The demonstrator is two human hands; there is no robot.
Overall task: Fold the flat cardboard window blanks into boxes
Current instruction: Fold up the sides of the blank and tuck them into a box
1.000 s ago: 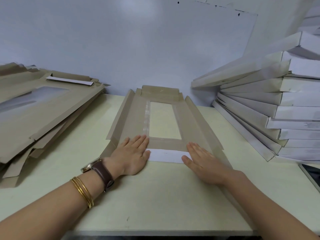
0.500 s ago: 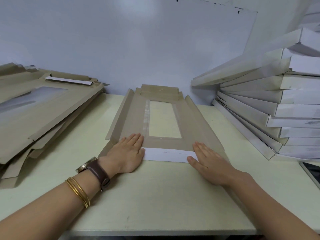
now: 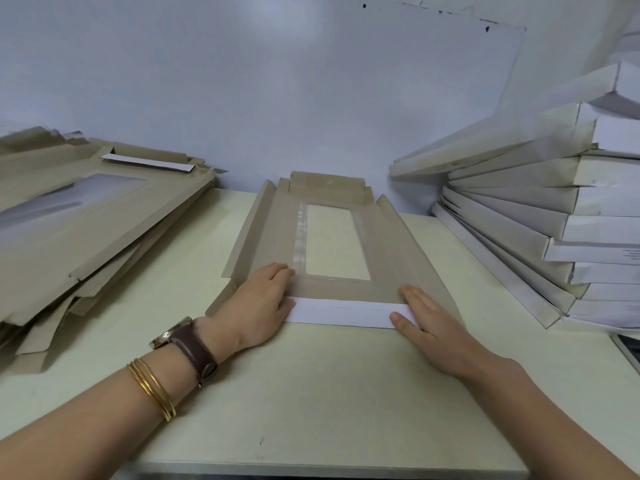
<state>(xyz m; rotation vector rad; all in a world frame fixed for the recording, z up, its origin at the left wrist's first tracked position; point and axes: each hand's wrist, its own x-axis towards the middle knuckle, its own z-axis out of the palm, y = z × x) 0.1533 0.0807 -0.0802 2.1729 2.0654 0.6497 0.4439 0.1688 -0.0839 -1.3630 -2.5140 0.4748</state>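
Note:
A brown cardboard window blank (image 3: 388, 251) lies flat in the middle of the table, its clear window toward the wall and its long side flaps slightly raised. Its near end flap (image 3: 343, 315) is folded back onto the blank, white side up. My left hand (image 3: 258, 306) lies flat on the left end of that flap, fingers straight. My right hand (image 3: 427, 318) lies flat on the right end, thumb on the white strip.
A slanted heap of flat brown blanks (image 3: 86, 223) fills the left of the cream table (image 3: 311, 403). A tall stack of folded white boxes (image 3: 554, 230) stands at the right. A dark flat device (image 3: 628, 348) pokes in at the right edge. The wall is close behind.
Both hands have slid apart along the folded white flap, the left toward its left end and the right toward its right end, so more of the strip shows between them.

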